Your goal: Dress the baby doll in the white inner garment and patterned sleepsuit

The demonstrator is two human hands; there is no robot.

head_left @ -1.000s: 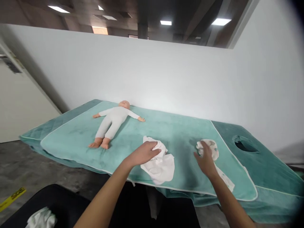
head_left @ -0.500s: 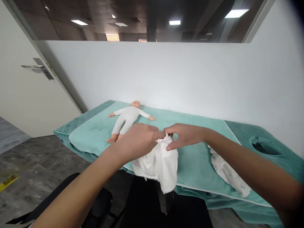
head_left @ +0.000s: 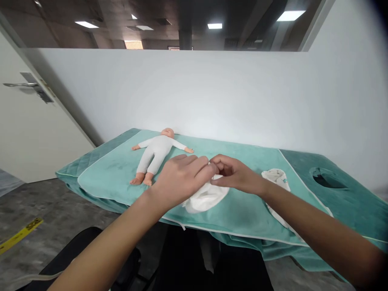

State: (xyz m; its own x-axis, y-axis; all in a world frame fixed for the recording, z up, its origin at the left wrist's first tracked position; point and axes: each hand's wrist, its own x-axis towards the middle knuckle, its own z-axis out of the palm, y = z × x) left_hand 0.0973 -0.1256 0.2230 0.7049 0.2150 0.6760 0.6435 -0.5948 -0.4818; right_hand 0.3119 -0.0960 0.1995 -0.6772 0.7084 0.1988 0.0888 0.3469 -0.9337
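My left hand (head_left: 185, 177) and my right hand (head_left: 235, 174) meet over the front of the bed, fingertips almost touching. Between them is a bunched white cloth garment (head_left: 206, 198), gripped along its top edge by both hands. My left fingers curl over it, and my right thumb and fingers pinch its other side. Its lower part hangs just above or rests on the bed; I cannot tell which. Behind my left hand, a baby doll (head_left: 157, 148) in a white bodysuit lies on its back, arms spread and bare feet towards me.
The bed (head_left: 242, 151) has a green cover and stands against a white wall (head_left: 194, 89). A patterned white garment (head_left: 276, 178) lies partly behind my right forearm. The cover has a dark hole (head_left: 329, 179) at right. A door (head_left: 36, 133) stands at left, a black chair (head_left: 75, 246) below.
The white garment's hanging part has been drawn up from over the bed's front edge and is now bunched under my hands. The view has shifted slightly right.
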